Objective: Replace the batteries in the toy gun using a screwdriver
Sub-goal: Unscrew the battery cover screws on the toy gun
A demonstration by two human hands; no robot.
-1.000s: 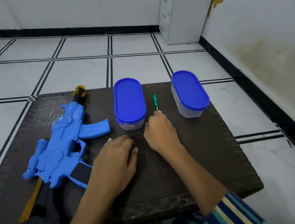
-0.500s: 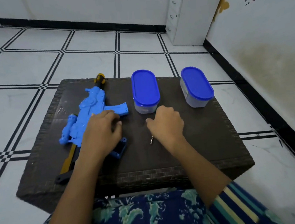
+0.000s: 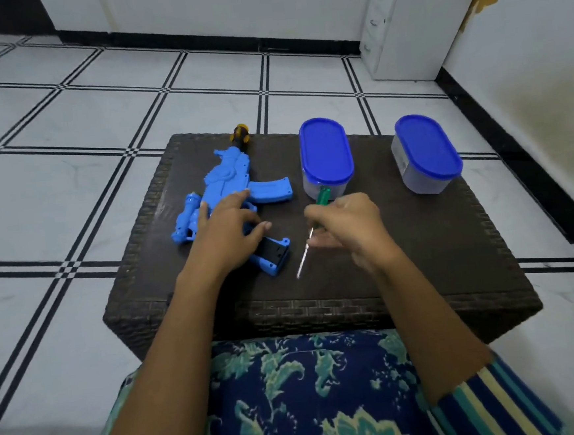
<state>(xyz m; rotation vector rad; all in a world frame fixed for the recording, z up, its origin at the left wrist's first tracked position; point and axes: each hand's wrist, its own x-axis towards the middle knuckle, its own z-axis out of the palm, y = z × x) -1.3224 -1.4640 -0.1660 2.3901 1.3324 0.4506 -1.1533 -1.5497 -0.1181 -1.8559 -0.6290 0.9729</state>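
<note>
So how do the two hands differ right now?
The left hand lies on the toy gun, fingers fairly straight; the right hand is curled round the screwdriver. The left hand holds no tool; the right hand angles the screwdriver tip down at the table. Both are over the table.

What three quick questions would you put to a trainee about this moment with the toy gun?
1. How many blue-lidded containers stand on the table?
2. True or false: the right hand grips the screwdriver, its fingers curled round the green handle.
3. What does the left hand rest on? A, a container lid. B, the toy gun. C, the screwdriver.

Key: 1, two. 2, true. 3, B.
</note>
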